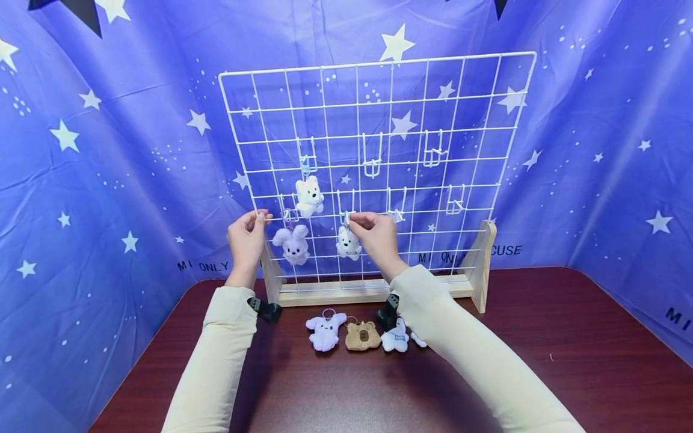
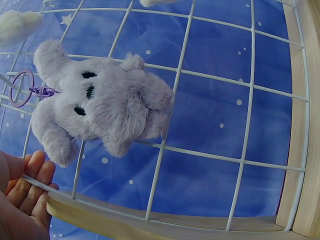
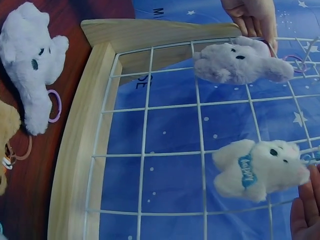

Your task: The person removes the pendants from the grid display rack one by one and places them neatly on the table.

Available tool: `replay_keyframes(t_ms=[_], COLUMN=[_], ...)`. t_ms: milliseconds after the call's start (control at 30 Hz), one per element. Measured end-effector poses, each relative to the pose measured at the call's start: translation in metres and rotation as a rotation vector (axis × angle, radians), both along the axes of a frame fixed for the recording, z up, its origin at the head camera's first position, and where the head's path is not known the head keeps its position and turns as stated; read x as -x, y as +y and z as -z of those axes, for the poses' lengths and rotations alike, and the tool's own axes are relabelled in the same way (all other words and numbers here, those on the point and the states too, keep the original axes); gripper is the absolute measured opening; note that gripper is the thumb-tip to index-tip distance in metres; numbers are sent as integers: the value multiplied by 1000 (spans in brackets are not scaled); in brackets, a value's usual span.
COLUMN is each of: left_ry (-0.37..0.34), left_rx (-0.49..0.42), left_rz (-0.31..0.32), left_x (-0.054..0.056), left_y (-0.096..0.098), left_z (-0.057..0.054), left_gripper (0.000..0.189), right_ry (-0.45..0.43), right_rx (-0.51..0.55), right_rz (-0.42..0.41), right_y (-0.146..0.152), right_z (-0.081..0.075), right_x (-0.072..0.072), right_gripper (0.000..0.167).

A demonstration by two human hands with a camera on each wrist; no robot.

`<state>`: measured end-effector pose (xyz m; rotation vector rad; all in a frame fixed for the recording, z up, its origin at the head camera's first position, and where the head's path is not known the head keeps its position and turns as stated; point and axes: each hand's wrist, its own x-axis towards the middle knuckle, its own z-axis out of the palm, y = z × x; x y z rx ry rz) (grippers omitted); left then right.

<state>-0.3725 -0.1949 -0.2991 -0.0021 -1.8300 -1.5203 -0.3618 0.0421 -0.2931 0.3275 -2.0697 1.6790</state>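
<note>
I see R hand (image 1: 376, 231) fingers pinching white plush (image 1: 348, 242) loop at hook, loop itself hidden; L hand (image 1: 246, 237) pinches grid (image 1: 236, 139) edge wire.

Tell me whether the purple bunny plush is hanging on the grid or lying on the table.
Hanging: the purple bunny plush dangles from a hook on the wire grid.

Brown bear keychain (image 1: 363, 335) on table (image 1: 541, 373)

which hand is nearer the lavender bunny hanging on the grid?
Left. The left hand pinches the grid wire just left of the lavender bunny. The right hand is farther right, at the hook above the white plush.
</note>
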Motion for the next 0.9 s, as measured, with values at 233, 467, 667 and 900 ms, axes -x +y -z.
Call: replay_keyframes(t_ms=[233, 467, 667, 900], left_ry=[3, 5, 3, 2], left_rx=[9, 10, 5, 3], left_rz=[-4, -6, -8, 1], left_x=[1, 2, 2, 1], left_y=[0, 0, -1, -1], left_z=[0, 0, 1, 1], left_gripper=[22, 22, 21, 22], right_ry=[0, -16, -31, -27], right_rx=[-40, -13, 37, 49], right_rz=[41, 39, -7, -74], right_y=[-7, -6, -3, 3], right_z=[4, 3, 0, 3], right_x=[-1, -5, -11, -25], right_gripper=[13, 12, 13, 15])
